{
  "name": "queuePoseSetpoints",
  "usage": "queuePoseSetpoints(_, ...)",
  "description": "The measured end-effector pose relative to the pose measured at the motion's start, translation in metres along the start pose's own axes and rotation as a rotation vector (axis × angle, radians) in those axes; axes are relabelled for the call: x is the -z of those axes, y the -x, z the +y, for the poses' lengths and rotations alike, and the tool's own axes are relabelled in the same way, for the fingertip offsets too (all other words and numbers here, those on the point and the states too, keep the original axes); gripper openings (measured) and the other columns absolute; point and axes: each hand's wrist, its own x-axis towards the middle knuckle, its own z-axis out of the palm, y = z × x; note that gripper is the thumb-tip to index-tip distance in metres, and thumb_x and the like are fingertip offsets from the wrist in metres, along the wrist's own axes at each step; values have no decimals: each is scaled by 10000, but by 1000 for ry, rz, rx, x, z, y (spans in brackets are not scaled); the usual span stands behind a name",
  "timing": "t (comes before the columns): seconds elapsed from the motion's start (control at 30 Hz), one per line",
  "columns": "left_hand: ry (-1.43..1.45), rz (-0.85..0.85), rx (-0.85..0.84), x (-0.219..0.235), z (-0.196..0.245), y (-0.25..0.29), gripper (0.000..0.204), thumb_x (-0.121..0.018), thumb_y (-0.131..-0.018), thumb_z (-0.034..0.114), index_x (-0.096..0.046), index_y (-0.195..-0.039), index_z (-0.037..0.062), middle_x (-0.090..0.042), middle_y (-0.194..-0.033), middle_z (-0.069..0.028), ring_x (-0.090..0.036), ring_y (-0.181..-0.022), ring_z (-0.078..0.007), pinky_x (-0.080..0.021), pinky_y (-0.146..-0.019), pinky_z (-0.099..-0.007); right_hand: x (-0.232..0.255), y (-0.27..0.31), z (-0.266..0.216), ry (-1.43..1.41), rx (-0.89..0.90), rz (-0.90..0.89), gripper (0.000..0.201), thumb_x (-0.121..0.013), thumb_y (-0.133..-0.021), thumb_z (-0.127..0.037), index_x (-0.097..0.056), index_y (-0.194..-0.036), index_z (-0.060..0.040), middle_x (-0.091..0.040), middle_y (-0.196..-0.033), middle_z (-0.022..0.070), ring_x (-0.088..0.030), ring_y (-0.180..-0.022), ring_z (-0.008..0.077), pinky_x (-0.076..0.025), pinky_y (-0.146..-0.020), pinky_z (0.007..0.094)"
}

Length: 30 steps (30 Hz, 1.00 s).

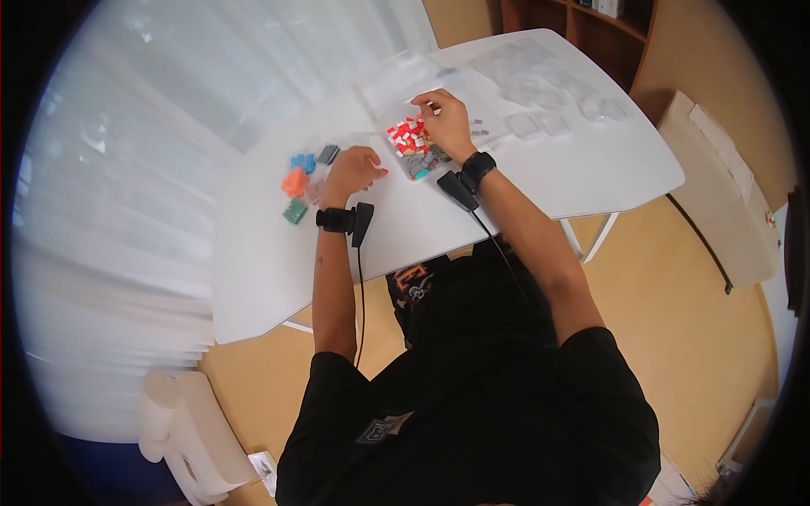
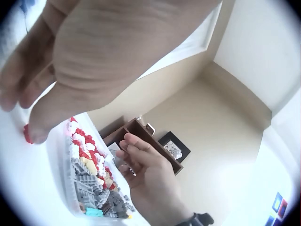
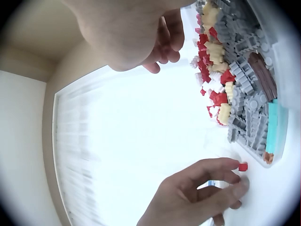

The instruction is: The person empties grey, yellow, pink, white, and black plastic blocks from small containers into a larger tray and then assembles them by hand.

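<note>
My left hand (image 1: 353,173) is over the white table, left of a clear box (image 3: 282,113) of small building bricks. A small red brick (image 3: 242,166) is held at its index finger and thumb tips. My right hand (image 1: 447,122) hovers above the box's far side, its fingers loosely bent, and no piece shows in them. Red, white and tan bricks (image 2: 87,146) fill one end of the box. Grey bricks (image 3: 251,110) lie in the other end, with a turquoise piece (image 3: 272,127) and a brown piece (image 3: 262,75) among them.
Left of my left hand, blue bricks (image 1: 303,163), orange bricks (image 1: 294,182), green bricks (image 1: 294,211) and a dark grey stack (image 1: 327,153) sit on the table (image 1: 261,261). Several clear containers (image 1: 523,126) spread across the far right. A curtain (image 1: 169,169) hangs along the left.
</note>
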Motion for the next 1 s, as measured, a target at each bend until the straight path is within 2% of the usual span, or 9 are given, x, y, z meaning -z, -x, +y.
queuePoseSetpoints(0.1,-69,-111,-20,-5,5,9,83,-665,-700,42,-627,-767,12,-610,-596,-77,-593,-459,-146,-471,-428,-265,0,-2,-1,-19,50,49,169,-541,-786,-1,-691,-860,-27,-637,-787,126,-607,-627,206,-482,-604,306)
queuePoseSetpoints(0.2,-7,-105,2,-13,-1,-1,77,-650,-698,24,-629,-771,10,-599,-580,-72,-597,-463,-148,-472,-429,-267,8,-5,-9,-140,-90,-129,188,-495,-794,-8,-675,-846,-1,-613,-654,99,-559,-547,150,-446,-533,276)
queuePoseSetpoints(0.27,-28,-94,3,-14,1,-4,95,-648,-701,25,-632,-793,11,-604,-593,-71,-601,-473,-148,-474,-433,-269,11,-5,-17,-340,-283,-401,209,-459,-791,-10,-661,-835,15,-587,-579,65,-507,-495,102,-401,-475,247)
queuePoseSetpoints(0.53,-25,-96,24,-20,25,15,193,-688,-727,106,-633,-897,36,-578,-681,-30,-588,-549,-134,-454,-429,-249,9,0,-19,-127,-242,-739,184,-509,-707,-19,-677,-774,12,-639,-614,109,-581,-486,155,-467,-507,277)
queuePoseSetpoints(0.57,-94,-17,-103,-25,18,12,190,-690,-732,118,-638,-896,38,-577,-674,-30,-580,-544,-130,-443,-437,-256,6,1,-15,-130,-238,-747,184,-509,-707,-19,-677,-774,12,-639,-614,109,-581,-486,155,-467,-507,277)
queuePoseSetpoints(0.63,-165,61,-232,-32,2,8,188,-692,-737,131,-644,-894,39,-576,-666,-31,-572,-540,-127,-432,-444,-262,4,2,-9,-1,23,-578,193,-531,-687,-57,-694,-780,-13,-652,-651,132,-625,-576,223,-495,-588,315)
queuePoseSetpoints(0.77,-45,69,-190,-36,-7,0,135,-683,-741,120,-649,-834,28,-585,-638,-39,-561,-529,-120,-432,-486,-265,10,-3,-8,101,10,-519,191,-545,-695,-73,-704,-797,-43,-664,-725,144,-637,-678,270,-501,-668,348)
queuePoseSetpoints(0.83,6,66,-156,-36,-9,0,122,-681,-739,114,-648,-813,22,-591,-632,-44,-559,-525,-121,-439,-499,-265,9,-2,-7,278,26,-354,176,-547,-707,-66,-705,-783,-53,-667,-759,142,-635,-702,277,-501,-688,357)
queuePoseSetpoints(1.0,-11,285,-239,-34,-19,-8,119,-685,-744,118,-661,-822,31,-616,-662,-51,-571,-533,-127,-449,-512,-262,10,-5,5,197,37,-146,172,-543,-715,-62,-703,-777,-49,-669,-778,148,-638,-713,279,-502,-692,360)
